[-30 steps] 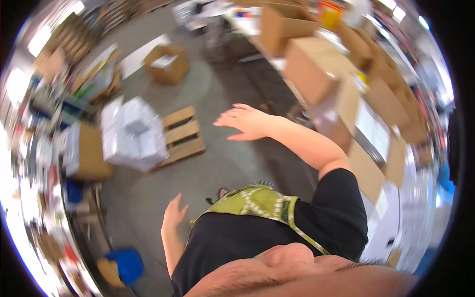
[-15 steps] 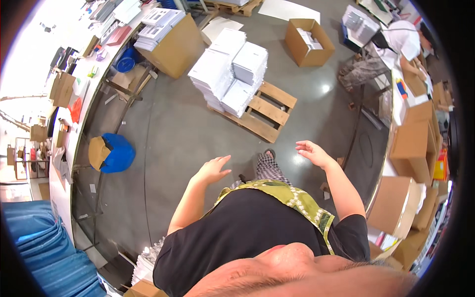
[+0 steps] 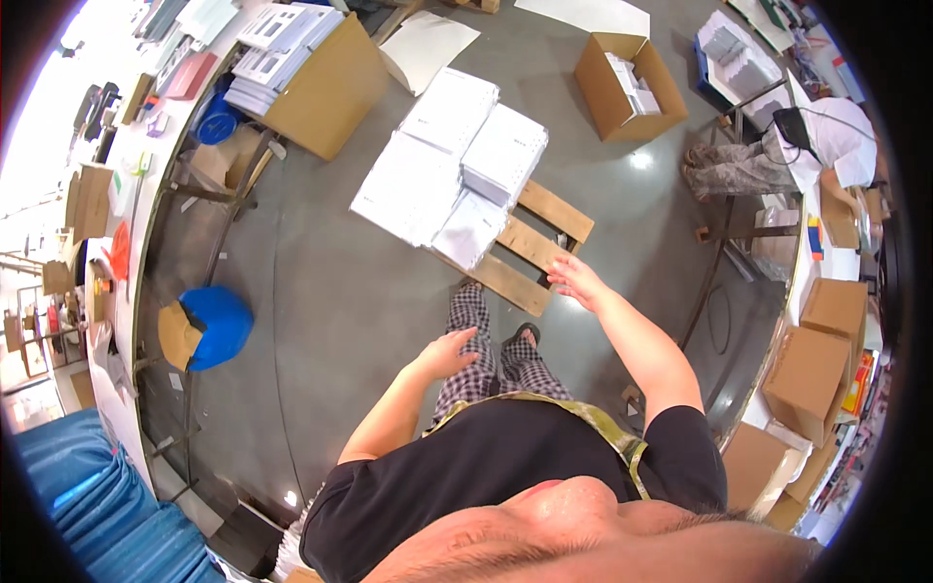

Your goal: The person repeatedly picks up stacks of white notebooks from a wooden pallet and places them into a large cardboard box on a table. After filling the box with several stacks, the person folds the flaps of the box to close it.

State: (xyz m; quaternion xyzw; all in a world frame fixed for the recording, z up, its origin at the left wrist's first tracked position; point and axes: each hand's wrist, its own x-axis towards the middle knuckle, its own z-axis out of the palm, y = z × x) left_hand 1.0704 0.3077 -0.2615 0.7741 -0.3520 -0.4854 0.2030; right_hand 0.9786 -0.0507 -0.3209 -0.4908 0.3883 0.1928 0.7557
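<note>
Stacks of white printed sheets or booklets point(image 3: 413, 185) stand at uneven heights on a wooden pallet point(image 3: 520, 282) in front of me. My left hand point(image 3: 447, 355) hangs in the air above my checked trouser leg, its fingers stretched and nothing in them. Out ahead on the right, my right hand point(image 3: 575, 282) is near the bare slats at the pallet's right side, fingers apart and holding nothing. It looks close to the slats, but I cannot tell whether it touches them. Neither hand is on the white stacks.
An open carton point(image 3: 622, 107) with white items is at the far right, a large brown box point(image 3: 330, 92) topped with white stacks at the far left. A blue barrel point(image 3: 219, 325) stands left. A person point(image 3: 836, 146) bends at the right bench, near cardboard boxes point(image 3: 812, 379).
I have come nearer the pallet, and both my feet now show. My right hand has shifted left over the pallet's edge; my left hand has come lower and slightly right.
</note>
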